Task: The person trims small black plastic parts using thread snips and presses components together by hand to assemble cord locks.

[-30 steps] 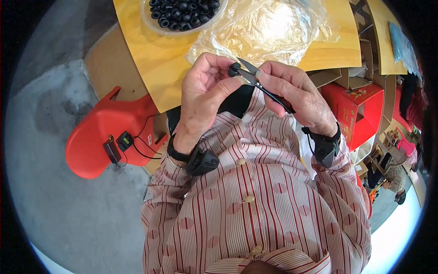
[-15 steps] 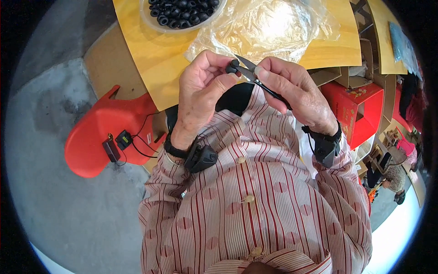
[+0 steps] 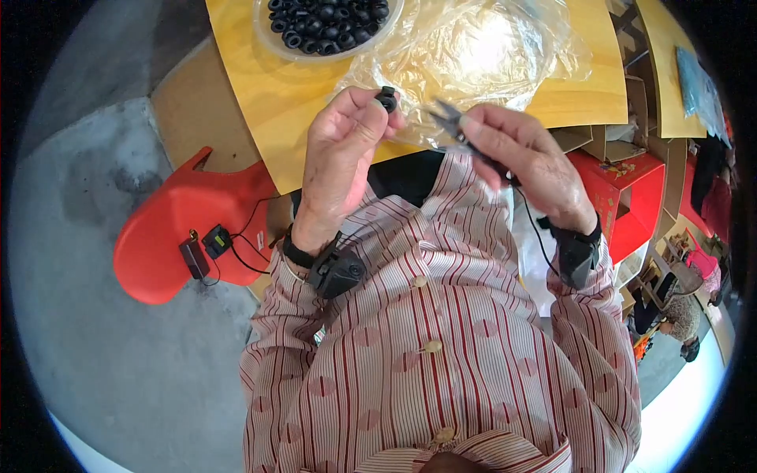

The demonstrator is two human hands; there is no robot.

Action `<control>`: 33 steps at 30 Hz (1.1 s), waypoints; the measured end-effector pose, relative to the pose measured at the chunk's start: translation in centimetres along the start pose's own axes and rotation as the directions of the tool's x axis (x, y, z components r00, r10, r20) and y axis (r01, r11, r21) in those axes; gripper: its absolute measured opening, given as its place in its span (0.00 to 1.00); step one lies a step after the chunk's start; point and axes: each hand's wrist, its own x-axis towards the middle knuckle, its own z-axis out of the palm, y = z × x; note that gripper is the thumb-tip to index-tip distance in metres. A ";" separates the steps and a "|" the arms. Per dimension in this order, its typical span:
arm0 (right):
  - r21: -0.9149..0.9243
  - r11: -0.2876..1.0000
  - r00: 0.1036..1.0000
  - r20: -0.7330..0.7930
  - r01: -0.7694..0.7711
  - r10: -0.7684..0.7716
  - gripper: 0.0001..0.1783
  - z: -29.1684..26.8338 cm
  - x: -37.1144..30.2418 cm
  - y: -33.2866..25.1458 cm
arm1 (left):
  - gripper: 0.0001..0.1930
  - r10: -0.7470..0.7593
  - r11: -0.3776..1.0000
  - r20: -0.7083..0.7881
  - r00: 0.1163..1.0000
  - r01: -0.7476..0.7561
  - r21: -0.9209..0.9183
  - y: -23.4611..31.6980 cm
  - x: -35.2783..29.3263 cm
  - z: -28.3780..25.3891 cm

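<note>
The right hand (image 3: 524, 154), its grip wrapped around small black-handled snips (image 3: 446, 118), has drawn their blades off the small black part (image 3: 386, 99) pinched in the left hand's (image 3: 343, 146) grip above the counter (image 3: 288, 110), so cutting contact appears broken.

the red box (image 3: 605, 195) bears print too small to read.

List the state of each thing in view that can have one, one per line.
Left hand: pinching a black part
Right hand: closed around scissors
Black part: apart from the scissors
Scissors: blurred, blades seemingly parted
Bowl: holding many black pieces
Plastic bag: crumpled, on the table
Red chair: bearing two small devices
</note>
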 end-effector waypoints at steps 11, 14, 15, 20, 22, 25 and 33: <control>-0.999 0.014 0.608 0.021 0.052 -0.794 0.11 -5.5 6.5 3.0 | 0.12 -0.042 0.999 0.117 0.992 0.042 0.005 0.6 -0.7 1.4; -0.999 -0.035 0.631 0.020 -0.011 -0.776 0.15 -5.3 6.4 2.9 | 0.12 -0.058 0.998 0.129 0.990 0.059 -0.003 0.4 -0.8 1.2; -0.996 -0.055 0.588 0.084 0.066 -0.805 0.18 -4.5 5.8 2.1 | 0.12 -0.083 0.996 0.108 0.991 0.084 -0.002 0.3 -0.9 1.1; -0.937 0.002 0.575 0.212 0.349 -0.790 0.27 -0.4 3.1 0.1 | 0.09 -0.131 0.988 0.062 0.989 0.135 -0.077 0.1 -0.9 2.0; -0.903 -0.053 0.536 0.300 0.427 -0.789 0.27 0.7 2.8 0.0 | 0.10 -0.165 0.981 -0.030 0.986 0.160 -0.111 0.4 -1.1 3.1; -0.899 -0.113 0.490 0.332 0.422 -0.806 0.26 0.7 3.2 0.3 | 0.11 -0.211 0.973 0.015 0.977 0.212 -0.089 0.4 -1.1 2.3; -0.854 -0.186 0.435 0.420 0.485 -0.796 0.23 0.1 3.6 0.8 | 0.12 -0.282 0.954 -0.048 0.958 0.274 -0.120 0.6 -1.7 2.7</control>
